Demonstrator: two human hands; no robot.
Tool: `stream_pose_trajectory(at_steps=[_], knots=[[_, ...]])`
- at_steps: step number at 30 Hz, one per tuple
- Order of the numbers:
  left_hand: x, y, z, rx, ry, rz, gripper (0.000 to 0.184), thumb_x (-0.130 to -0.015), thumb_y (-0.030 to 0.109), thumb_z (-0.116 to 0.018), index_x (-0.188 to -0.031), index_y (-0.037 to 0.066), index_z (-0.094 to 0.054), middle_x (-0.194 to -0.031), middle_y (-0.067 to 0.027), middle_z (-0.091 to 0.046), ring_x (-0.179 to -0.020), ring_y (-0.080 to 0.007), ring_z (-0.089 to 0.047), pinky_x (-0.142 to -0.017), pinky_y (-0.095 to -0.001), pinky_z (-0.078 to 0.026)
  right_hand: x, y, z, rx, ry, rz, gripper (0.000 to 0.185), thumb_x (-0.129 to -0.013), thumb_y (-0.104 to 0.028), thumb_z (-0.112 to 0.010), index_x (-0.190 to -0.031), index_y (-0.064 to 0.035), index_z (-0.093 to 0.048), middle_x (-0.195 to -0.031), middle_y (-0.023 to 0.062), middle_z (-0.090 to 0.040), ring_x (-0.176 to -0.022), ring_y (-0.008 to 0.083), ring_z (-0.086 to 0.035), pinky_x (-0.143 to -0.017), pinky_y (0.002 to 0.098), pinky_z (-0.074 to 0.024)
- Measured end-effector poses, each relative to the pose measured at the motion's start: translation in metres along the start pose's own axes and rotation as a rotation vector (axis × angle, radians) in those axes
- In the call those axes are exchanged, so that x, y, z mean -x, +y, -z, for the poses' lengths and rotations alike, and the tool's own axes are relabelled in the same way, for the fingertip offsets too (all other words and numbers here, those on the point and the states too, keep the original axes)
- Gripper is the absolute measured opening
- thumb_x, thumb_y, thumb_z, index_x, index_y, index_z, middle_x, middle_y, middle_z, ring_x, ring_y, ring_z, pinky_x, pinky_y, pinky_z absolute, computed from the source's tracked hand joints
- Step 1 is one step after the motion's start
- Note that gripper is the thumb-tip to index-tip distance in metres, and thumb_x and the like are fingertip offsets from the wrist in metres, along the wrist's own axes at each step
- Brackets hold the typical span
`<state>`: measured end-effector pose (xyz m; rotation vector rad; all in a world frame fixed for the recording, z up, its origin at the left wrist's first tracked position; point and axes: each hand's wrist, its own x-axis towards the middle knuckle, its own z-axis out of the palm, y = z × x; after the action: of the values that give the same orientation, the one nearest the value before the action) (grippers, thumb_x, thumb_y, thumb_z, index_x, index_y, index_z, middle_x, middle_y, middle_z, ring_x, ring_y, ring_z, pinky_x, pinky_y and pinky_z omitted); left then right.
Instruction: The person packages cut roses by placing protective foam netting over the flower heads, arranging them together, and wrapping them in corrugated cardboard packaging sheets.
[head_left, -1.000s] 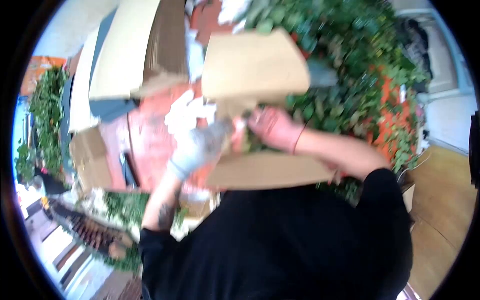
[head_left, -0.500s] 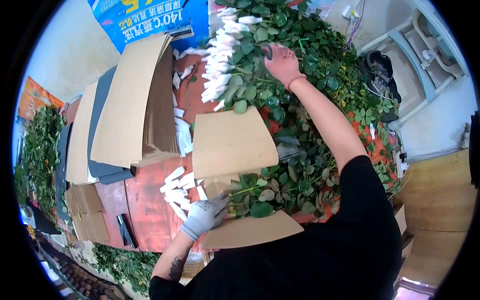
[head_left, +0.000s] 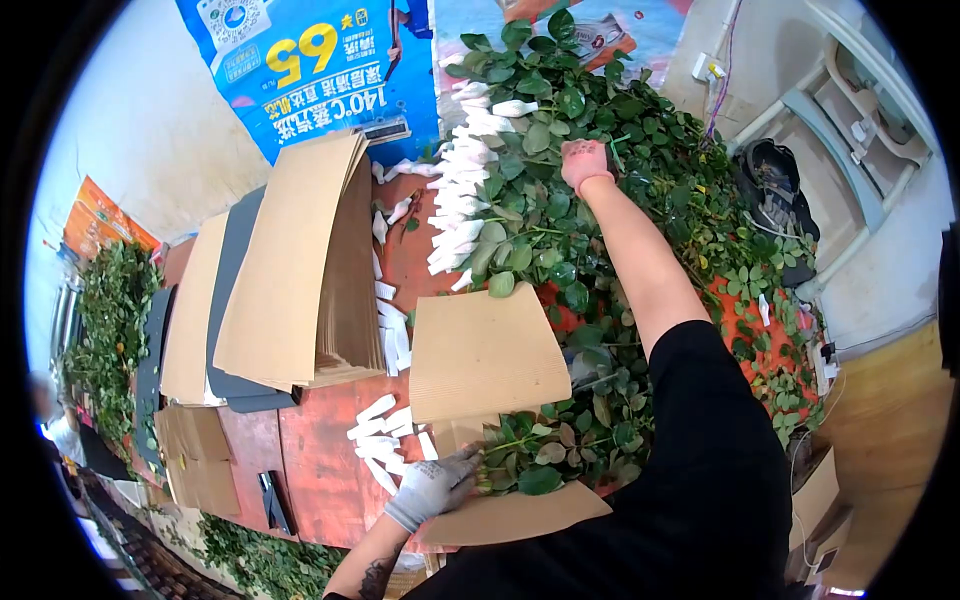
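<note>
My left hand [head_left: 437, 487], in a pale grey glove, lies at the stem ends of a leafy bunch [head_left: 560, 450] on a cardboard wrap; its fingertips are partly hidden. The wrap has an upper flap [head_left: 488, 355] and a lower flap [head_left: 525, 514]. My right hand [head_left: 586, 164], in a pink glove, reaches into the big pile of leafy stems [head_left: 620, 120]; its fingers curl among the leaves, and what they hold is hidden. White-sleeved flower heads [head_left: 460, 205] line the pile's left edge. Loose white sleeves [head_left: 378, 440] lie left of the wrap.
A tall stack of cardboard sheets [head_left: 290, 270] stands on the red table [head_left: 330, 490]. A black tool [head_left: 275, 503] and folded cardboard [head_left: 197, 460] lie at the left. More foliage [head_left: 120, 330] is at far left, a chair [head_left: 840, 160] at right.
The view has shifted, showing more of the blue poster. My right hand stays over the leafy pile, with its fingers now deeper in the leaves. My left hand remains by the bunch on the wrap.
</note>
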<state>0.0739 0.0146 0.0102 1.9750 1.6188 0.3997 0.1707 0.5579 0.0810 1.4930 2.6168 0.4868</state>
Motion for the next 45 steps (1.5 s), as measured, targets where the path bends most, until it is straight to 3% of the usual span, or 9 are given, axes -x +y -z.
stream_pose_trajectory(at_steps=[9,12,19,22,24,28,38,42,45], knots=[[-0.001,0.0,-0.004,0.009,-0.002,0.036,0.045,-0.081,0.023,-0.059,-0.124,0.009,-0.056,-0.131,-0.0103,-0.054,-0.083,-0.0265,-0.066,-0.068,-0.0352,-0.053,-0.016,0.05,-0.019,0.076,0.258,0.04,0.015,-0.083,-0.018,-0.04,-0.084,-0.0126,-0.054,-0.085,0.0056,-0.06,-0.085,0.0216,-0.06,-0.072,0.035,-0.0417],[-0.002,0.001,0.0,0.062,-0.054,0.089,0.044,-0.086,0.029,-0.054,-0.126,0.011,-0.055,-0.129,-0.0105,-0.055,-0.095,-0.0278,-0.064,-0.076,-0.0355,-0.052,0.013,0.098,0.042,0.152,0.28,0.008,0.029,-0.079,-0.02,-0.055,-0.107,-0.0182,-0.059,-0.114,0.0092,-0.06,-0.1,0.0262,-0.06,-0.082,0.0366,-0.0475],[-0.001,0.001,-0.004,0.033,-0.017,0.087,0.041,-0.084,0.028,-0.056,-0.121,0.009,-0.059,-0.128,-0.0106,-0.055,-0.091,-0.0261,-0.066,-0.071,-0.0336,-0.053,0.063,0.158,0.122,0.335,0.831,0.099,0.038,-0.078,-0.028,-0.065,-0.115,-0.0218,-0.058,-0.119,0.0083,-0.057,-0.111,0.0279,-0.051,-0.094,0.0413,-0.0406],[-0.003,-0.002,-0.008,0.02,0.039,0.039,0.039,-0.084,0.026,-0.057,-0.119,0.008,-0.06,-0.127,-0.0096,-0.056,-0.089,-0.0253,-0.066,-0.07,-0.0335,-0.053,0.057,0.135,0.102,0.317,0.619,0.092,0.038,-0.08,-0.019,-0.055,-0.118,-0.0174,-0.058,-0.118,0.0079,-0.057,-0.109,0.0279,-0.052,-0.095,0.0417,-0.038],[-0.004,0.006,0.0,0.033,0.066,0.0,0.037,-0.083,0.024,-0.058,-0.117,0.008,-0.061,-0.127,-0.0084,-0.057,-0.088,-0.0252,-0.066,-0.069,-0.0338,-0.053,0.06,0.103,0.058,0.602,0.253,0.002,0.048,-0.091,-0.019,-0.041,-0.138,-0.0249,-0.04,-0.145,0.0078,-0.039,-0.13,0.0314,-0.039,-0.108,0.0473,-0.0275],[-0.007,0.006,0.003,-0.004,0.015,0.058,0.038,-0.083,0.025,-0.058,-0.117,0.007,-0.06,-0.128,-0.0088,-0.056,-0.089,-0.0259,-0.066,-0.069,-0.0344,-0.053,0.059,0.073,-0.002,0.335,-0.069,0.097,0.031,-0.088,-0.019,-0.041,-0.109,-0.0124,-0.062,-0.12,0.0122,-0.055,-0.117,0.0317,-0.046,-0.1,0.0491,-0.0316],[-0.004,0.007,0.003,0.085,-0.026,0.109,0.041,-0.085,0.026,-0.056,-0.121,0.006,-0.057,-0.132,-0.0106,-0.052,-0.097,-0.0263,-0.064,-0.076,-0.0352,-0.052,0.117,-0.015,0.034,-0.273,0.257,0.423,0.02,-0.081,-0.026,-0.056,-0.097,-0.0135,-0.06,-0.1,0.0092,-0.06,-0.099,0.0256,-0.058,-0.089,0.0372,-0.0439],[-0.004,0.005,0.0,0.058,-0.075,0.143,0.044,-0.085,0.027,-0.056,-0.124,0.007,-0.056,-0.132,-0.0105,-0.052,-0.095,-0.0259,-0.065,-0.075,-0.0346,-0.052,0.051,-0.01,0.031,-0.387,0.541,0.238,0.021,-0.082,-0.02,-0.055,-0.1,-0.0108,-0.06,-0.095,0.0104,-0.063,-0.09,0.0268,-0.061,-0.082,0.037,-0.0484],[-0.001,0.003,-0.003,0.041,-0.068,0.11,0.046,-0.084,0.027,-0.056,-0.126,0.009,-0.054,-0.131,-0.0106,-0.053,-0.091,-0.0262,-0.066,-0.072,-0.0355,-0.053,0.012,0.004,0.033,-0.245,0.332,0.087,0.022,-0.083,-0.016,-0.053,-0.103,-0.0109,-0.06,-0.105,0.011,-0.063,-0.097,0.0257,-0.062,-0.084,0.0366,-0.0489]])
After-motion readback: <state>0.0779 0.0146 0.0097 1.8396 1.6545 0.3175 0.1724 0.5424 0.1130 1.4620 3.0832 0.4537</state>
